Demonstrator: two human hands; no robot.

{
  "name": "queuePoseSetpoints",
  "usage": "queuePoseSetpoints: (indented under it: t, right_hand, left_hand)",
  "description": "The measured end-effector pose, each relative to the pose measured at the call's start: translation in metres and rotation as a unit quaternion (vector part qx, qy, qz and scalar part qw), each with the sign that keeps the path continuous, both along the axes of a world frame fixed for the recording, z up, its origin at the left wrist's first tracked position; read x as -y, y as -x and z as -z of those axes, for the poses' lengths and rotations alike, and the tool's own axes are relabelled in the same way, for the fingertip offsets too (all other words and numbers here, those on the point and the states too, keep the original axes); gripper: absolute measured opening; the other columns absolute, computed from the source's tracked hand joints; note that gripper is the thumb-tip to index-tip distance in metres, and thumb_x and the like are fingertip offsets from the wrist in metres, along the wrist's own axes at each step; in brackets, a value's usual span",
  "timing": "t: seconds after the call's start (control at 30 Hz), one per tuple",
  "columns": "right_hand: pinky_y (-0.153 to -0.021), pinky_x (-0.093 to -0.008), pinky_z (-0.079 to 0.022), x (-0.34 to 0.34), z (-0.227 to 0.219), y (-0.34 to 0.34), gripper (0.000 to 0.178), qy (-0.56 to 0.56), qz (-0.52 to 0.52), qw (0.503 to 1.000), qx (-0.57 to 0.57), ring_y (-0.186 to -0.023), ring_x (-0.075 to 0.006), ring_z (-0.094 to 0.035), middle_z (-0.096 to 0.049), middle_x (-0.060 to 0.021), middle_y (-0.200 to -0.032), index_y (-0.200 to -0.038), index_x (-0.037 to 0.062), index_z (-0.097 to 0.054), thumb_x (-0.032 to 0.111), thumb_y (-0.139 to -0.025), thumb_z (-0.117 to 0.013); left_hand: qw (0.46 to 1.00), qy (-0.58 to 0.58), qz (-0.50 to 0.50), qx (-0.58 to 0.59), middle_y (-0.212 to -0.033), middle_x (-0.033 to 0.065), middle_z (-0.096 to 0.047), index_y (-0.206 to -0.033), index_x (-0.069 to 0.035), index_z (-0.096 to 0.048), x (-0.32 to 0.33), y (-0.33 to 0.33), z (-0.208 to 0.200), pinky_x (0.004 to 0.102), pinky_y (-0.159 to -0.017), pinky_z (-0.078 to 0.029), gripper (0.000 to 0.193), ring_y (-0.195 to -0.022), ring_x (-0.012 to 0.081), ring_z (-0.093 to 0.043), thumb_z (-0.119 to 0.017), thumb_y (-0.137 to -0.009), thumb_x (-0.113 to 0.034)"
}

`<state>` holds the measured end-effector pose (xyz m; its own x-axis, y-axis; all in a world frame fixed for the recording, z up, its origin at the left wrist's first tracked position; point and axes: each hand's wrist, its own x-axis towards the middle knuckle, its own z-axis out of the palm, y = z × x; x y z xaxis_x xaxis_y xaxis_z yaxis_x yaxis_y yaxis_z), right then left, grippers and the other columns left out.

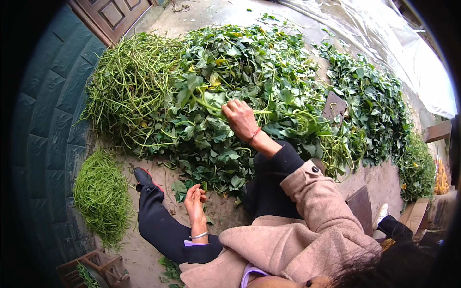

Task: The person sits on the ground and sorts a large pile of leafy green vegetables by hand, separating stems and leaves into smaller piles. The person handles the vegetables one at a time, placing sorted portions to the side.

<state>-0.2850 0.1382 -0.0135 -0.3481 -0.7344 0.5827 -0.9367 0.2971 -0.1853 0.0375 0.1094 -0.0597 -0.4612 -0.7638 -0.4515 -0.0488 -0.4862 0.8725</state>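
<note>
My right hand [238, 117], with a red cord at the wrist, is raised over a big heap of leafy green vines [216, 137]. Its fingers are closed round a leafy vine stem [204, 103], whose leaves point left. Low beside my left knee is my left hand [194, 204], palm turned up, a silver bangle on its wrist. Those fingers are curled in; whatever they may hold is too small to make out. A loose leaf [180, 188] lies just left of them, by the heap's near edge.
Bare stalks [129, 86] are piled at the heap's left, thin green stems [102, 197] below them. More vines [367, 96] lie right, near plastic sheeting [384, 29]. A wooden stool [98, 266] stands lower left. Another person's pale shoe [381, 215] shows at right.
</note>
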Motion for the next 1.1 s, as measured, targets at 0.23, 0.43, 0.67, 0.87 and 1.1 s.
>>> queuePoseSetpoints:
  t: [0.23,0.43,0.67,0.87,1.1]
  right_hand:
    - [-0.063,-0.0326,-0.050,-0.061,-0.052,0.057,0.010,0.258,0.100,0.952,0.128,-0.068,-0.0226,-0.061,-0.064,-0.0088,-0.079,-0.088,0.0054,-0.063,0.003,-0.082,-0.056]
    - [-0.071,-0.0380,-0.051,-0.111,-0.030,0.155,0.027,0.303,0.367,0.880,-0.003,-0.072,-0.0287,-0.062,-0.062,-0.0164,-0.084,-0.112,0.0015,-0.059,0.015,-0.089,-0.054]
    - [-0.093,-0.0418,-0.046,-0.071,0.157,0.163,0.043,-0.356,0.272,0.835,0.320,-0.111,-0.0326,-0.055,-0.061,-0.0184,-0.111,-0.115,0.0118,-0.061,0.034,-0.078,-0.061]
    - [-0.092,-0.0373,-0.046,-0.068,0.187,0.168,0.059,-0.265,0.212,0.800,0.494,-0.110,-0.0314,-0.057,-0.060,-0.0208,-0.116,-0.118,0.0040,-0.058,0.038,-0.071,-0.070]
    - [-0.089,-0.0409,-0.046,-0.050,0.145,0.139,0.058,-0.027,0.311,0.786,0.533,-0.106,-0.0346,-0.057,-0.060,-0.0215,-0.114,-0.117,0.0041,-0.050,0.035,-0.073,-0.072]
  left_hand:
    - [0.999,-0.036,-0.015,-0.031,-0.082,0.0007,-0.061,-0.109,-0.004,-0.060,0.006,-0.018,0.000,0.0193,-0.059,-0.045,0.020,-0.064,0.0063,-0.054,-0.057,-0.093,-0.015]
    - [0.997,-0.056,0.004,-0.050,-0.083,0.0008,-0.061,-0.108,-0.004,-0.059,0.004,-0.021,-0.027,0.0177,-0.059,-0.046,0.019,-0.065,0.0057,-0.055,-0.056,-0.094,-0.016]
    - [0.993,-0.106,0.053,-0.004,-0.085,0.0009,-0.061,-0.111,-0.004,-0.059,-0.006,0.001,0.009,0.0214,-0.062,-0.047,0.024,-0.067,0.0075,-0.056,-0.058,-0.093,-0.019]
    - [0.990,-0.130,0.052,0.016,-0.085,-0.0003,-0.059,-0.111,-0.006,-0.059,-0.006,-0.002,0.000,0.0215,-0.063,-0.047,0.024,-0.068,0.0071,-0.055,-0.057,-0.093,-0.021]
    - [0.989,-0.129,0.064,-0.015,-0.086,-0.0003,-0.060,-0.112,-0.005,-0.059,-0.008,0.011,-0.017,0.0204,-0.063,-0.045,0.024,-0.070,0.0067,-0.053,-0.057,-0.093,-0.020]
